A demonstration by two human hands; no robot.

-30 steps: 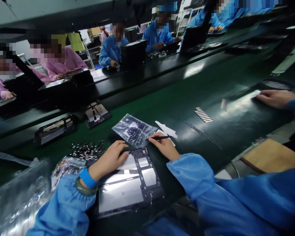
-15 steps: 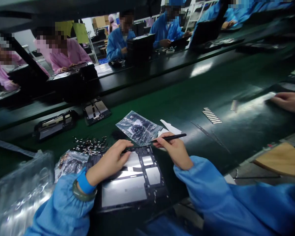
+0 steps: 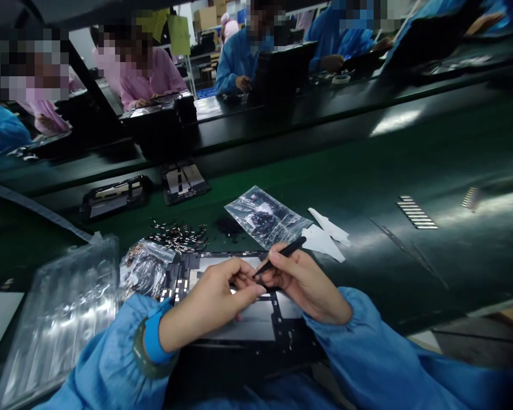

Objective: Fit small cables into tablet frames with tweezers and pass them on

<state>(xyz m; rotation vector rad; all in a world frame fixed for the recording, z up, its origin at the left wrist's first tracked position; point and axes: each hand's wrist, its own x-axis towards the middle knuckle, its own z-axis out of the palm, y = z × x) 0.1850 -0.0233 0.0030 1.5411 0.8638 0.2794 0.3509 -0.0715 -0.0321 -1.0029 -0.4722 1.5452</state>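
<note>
My right hand (image 3: pixel 310 285) grips slim black tweezers (image 3: pixel 282 255) like a pen, their tip pointing down and left. The tip meets the fingertips of my left hand (image 3: pixel 220 293), which are pinched together; whatever is between them is too small to make out. Both hands are over a dark device frame (image 3: pixel 256 322) with silvery panels, partly covered by my left hand and wrist. Just beyond it lies a loose pile of small cable-like parts (image 3: pixel 177 236). A clear bag of small dark parts (image 3: pixel 267 216) rests behind my right hand, beside torn white paper pieces (image 3: pixel 325 242).
At left are a clear plastic tray (image 3: pixel 68 319) and another bag of small parts (image 3: pixel 145 267). Two more device frames (image 3: pixel 183 181) lie toward the back. Metal strips (image 3: pixel 416 213) and thin metal tools (image 3: pixel 406 250) lie right. Several co-workers sit across the bench.
My left hand has lifted from the frame's far edge to meet my right hand, which brought the tweezers over the frame. The view has shifted, so the scene sits further right.
</note>
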